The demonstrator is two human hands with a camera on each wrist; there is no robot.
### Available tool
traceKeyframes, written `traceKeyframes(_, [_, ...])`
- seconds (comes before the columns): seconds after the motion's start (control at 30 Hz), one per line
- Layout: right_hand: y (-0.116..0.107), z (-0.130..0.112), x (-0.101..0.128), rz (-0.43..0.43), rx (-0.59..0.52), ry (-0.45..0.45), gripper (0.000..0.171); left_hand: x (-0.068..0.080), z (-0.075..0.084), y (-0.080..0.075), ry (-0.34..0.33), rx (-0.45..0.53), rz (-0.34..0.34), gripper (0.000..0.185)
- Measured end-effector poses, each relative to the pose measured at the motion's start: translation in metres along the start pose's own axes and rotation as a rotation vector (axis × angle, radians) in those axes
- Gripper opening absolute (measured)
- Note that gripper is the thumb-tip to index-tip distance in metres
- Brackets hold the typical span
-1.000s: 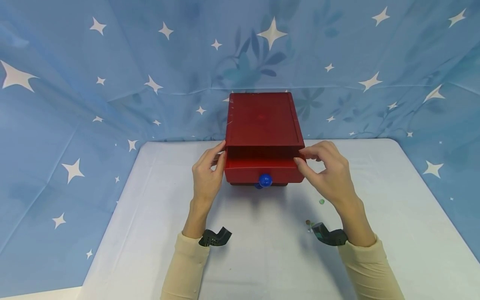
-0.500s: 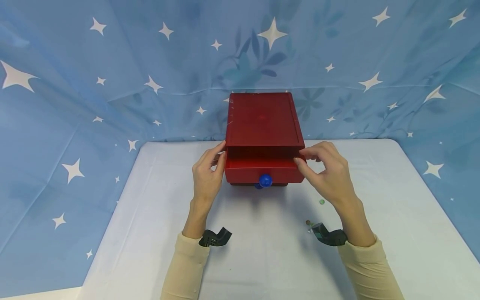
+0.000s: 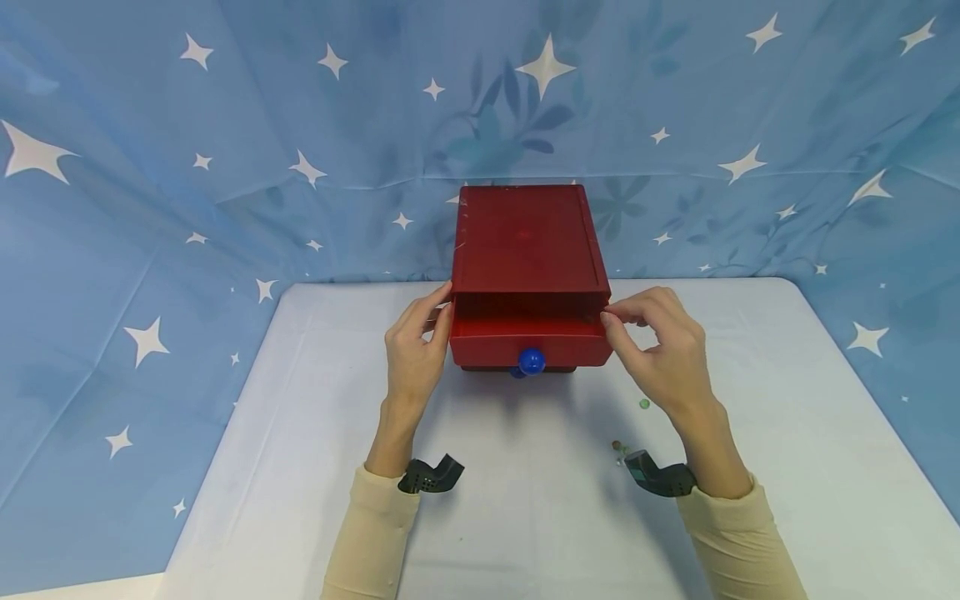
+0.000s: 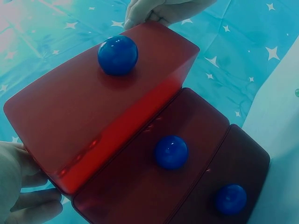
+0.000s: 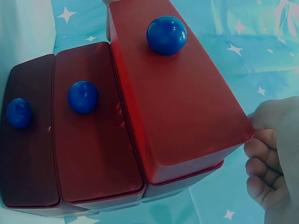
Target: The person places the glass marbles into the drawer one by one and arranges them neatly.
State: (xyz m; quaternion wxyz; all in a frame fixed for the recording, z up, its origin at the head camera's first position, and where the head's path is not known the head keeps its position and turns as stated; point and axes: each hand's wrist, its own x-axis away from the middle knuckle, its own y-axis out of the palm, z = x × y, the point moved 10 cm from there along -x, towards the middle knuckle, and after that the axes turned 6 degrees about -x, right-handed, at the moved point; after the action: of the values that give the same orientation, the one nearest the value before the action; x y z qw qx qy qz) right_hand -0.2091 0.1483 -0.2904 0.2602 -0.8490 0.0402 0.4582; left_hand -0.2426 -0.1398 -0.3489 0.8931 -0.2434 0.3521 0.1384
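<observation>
A red cabinet [image 3: 525, 237] with its top drawer [image 3: 525, 348] pulled partly out stands upright against the backdrop. The drawer's front carries a round blue knob [image 5: 166, 35]. My left hand [image 3: 416, 342] rests at the cabinet's left side, thumb and forefinger apart and touching near the drawer's edge. At the drawer's right edge, my right hand [image 3: 663, 346] has thumb and forefinger tips close together, pinching at the corner. Its other fingers [image 5: 261, 186] are curled. Below the top drawer, the middle drawer [image 5: 96, 144] and bottom drawer [image 5: 32, 154] are closed, each with a blue knob.
A small green bead [image 3: 644, 404] lies on the white tabletop [image 3: 315, 500] right of the cabinet. Near my right wrist camera [image 3: 660, 475] lie several small brown, green and clear pieces [image 3: 618, 450]. A blue starry cloth [image 3: 675, 100] hangs behind.
My right hand has shifted slightly right, its fingertips moving from over the drawer's inside to its right edge. The left hand, cabinet and drawer have stayed put.
</observation>
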Motion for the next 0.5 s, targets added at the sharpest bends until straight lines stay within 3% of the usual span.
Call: traceKeyframes(0.5, [-0.0102, -0.0044, 0.0029, 0.061, -0.03, -0.009, 0.01, 0.0002, 0.0, 0.0002, 0.004, -0.015, 0.009, 0.034])
